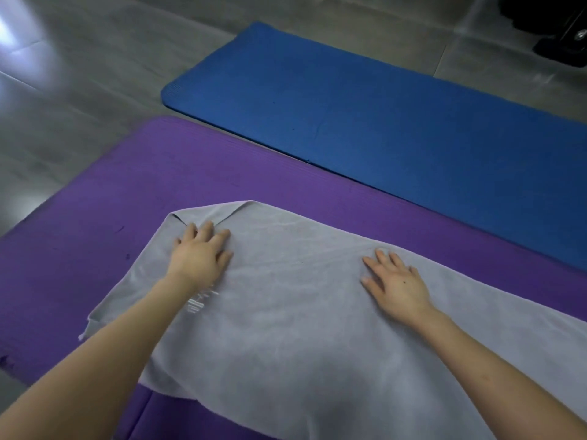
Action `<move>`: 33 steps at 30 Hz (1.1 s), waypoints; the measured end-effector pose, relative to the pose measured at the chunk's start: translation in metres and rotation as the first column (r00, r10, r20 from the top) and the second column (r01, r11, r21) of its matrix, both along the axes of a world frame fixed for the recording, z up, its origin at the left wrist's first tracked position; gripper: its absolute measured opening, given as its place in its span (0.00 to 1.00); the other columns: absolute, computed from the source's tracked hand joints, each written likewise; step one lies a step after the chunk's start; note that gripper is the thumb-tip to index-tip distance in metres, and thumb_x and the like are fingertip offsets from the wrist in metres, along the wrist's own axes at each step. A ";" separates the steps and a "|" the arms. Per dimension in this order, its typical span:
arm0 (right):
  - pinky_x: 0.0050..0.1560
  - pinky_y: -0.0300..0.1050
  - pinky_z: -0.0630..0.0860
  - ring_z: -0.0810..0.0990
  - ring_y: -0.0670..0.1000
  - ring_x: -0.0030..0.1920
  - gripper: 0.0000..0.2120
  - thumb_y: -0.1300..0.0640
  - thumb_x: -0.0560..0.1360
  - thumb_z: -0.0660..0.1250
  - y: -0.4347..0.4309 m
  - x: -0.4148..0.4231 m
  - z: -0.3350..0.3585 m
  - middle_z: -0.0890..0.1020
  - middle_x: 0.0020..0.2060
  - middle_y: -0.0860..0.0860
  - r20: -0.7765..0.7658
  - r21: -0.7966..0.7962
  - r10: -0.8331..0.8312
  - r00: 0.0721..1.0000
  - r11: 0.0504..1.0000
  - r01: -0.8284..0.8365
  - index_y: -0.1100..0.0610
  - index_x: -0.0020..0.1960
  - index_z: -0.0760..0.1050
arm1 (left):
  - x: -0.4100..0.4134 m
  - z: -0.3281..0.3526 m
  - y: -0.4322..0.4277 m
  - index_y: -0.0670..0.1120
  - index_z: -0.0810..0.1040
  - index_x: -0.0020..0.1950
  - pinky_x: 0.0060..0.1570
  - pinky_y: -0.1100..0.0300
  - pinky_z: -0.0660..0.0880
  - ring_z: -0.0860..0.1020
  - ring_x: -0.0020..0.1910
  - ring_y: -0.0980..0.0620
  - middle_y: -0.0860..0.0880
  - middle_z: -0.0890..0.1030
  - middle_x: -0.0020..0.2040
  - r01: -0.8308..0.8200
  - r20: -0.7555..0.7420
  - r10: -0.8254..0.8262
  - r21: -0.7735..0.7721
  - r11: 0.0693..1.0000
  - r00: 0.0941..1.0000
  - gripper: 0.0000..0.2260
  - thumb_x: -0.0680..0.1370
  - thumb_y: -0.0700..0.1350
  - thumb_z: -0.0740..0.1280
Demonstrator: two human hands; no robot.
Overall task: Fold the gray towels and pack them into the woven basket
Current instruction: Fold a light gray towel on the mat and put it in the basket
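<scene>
Since the towel [301, 312] must lie smooth on the mat [127, 201] before I fold it, my left grip [201, 254] and right grip [397, 282] press down on it, both spread flat, pinching nothing.

Looks like gym or yoga studio floor, possibly home workout room. Purple exercise mat [127, 192] and blue exercise mat [381, 122] laid side by side on glossy gray floor tiles [79, 74]. Gray towel [301, 312] spread on purple mat. Black equipment base [565, 33], blurred, at far right corner. Dim indoor light, glare on tiles at left.
</scene>
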State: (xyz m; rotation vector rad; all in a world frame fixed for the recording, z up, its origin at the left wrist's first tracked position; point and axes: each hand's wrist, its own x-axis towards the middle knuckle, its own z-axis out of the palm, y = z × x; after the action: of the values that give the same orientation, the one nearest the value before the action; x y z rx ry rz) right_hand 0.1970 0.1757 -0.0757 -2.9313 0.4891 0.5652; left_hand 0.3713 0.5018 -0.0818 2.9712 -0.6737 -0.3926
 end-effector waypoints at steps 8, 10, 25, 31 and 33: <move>0.73 0.61 0.47 0.49 0.53 0.77 0.28 0.39 0.79 0.44 0.007 0.017 -0.004 0.51 0.77 0.51 0.055 -0.087 -0.021 0.998 0.996 0.026 0.47 0.77 0.52 | 0.052 0.003 -0.014 0.50 0.58 0.76 0.69 0.36 0.55 0.53 0.74 0.37 0.44 0.57 0.76 -0.257 0.037 0.262 -0.113 0.960 0.964 0.24 0.80 0.53 0.55; 0.72 0.62 0.50 0.58 0.57 0.75 0.32 0.38 0.76 0.42 0.023 0.002 0.003 0.60 0.75 0.55 0.144 -0.067 -0.001 0.990 0.998 0.011 0.51 0.75 0.60 | 0.033 0.013 -0.006 0.46 0.62 0.74 0.67 0.41 0.61 0.61 0.70 0.36 0.40 0.63 0.73 -0.303 0.075 0.331 -0.255 0.918 0.940 0.23 0.80 0.48 0.58; 0.41 0.49 0.63 0.73 0.54 0.34 0.17 0.42 0.71 0.59 0.127 -0.205 0.008 0.75 0.34 0.51 0.353 -0.157 0.475 0.806 0.879 -0.450 0.54 0.37 0.76 | -0.137 0.025 0.139 0.36 0.74 0.56 0.51 0.46 0.71 0.74 0.53 0.33 0.33 0.75 0.54 -0.826 -0.136 0.819 -0.189 0.531 0.557 0.20 0.71 0.49 0.70; 0.32 0.45 0.67 0.74 0.52 0.29 0.05 0.63 0.62 0.70 0.129 -0.211 -0.004 0.75 0.30 0.49 0.390 -0.113 0.364 0.846 0.931 -0.348 0.54 0.35 0.78 | -0.141 0.026 0.157 0.39 0.80 0.48 0.46 0.54 0.70 0.73 0.43 0.48 0.39 0.79 0.45 -0.857 -0.470 0.755 -0.461 0.232 0.457 0.06 0.72 0.38 0.69; 0.28 0.41 0.71 0.76 0.51 0.27 0.05 0.61 0.68 0.65 0.129 -0.208 0.001 0.78 0.29 0.49 0.479 0.007 0.220 0.850 0.967 -0.254 0.55 0.36 0.80 | -0.138 0.028 0.161 0.41 0.78 0.50 0.49 0.53 0.71 0.74 0.45 0.49 0.39 0.80 0.49 -0.801 -0.383 0.736 -0.481 0.357 0.558 0.06 0.74 0.40 0.69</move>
State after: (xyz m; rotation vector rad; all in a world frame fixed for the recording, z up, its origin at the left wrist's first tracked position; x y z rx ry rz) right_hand -0.0111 0.3048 -0.0750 -2.9250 0.0448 -0.1321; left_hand 0.2337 0.6630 -0.0539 2.2147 0.5854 -0.1687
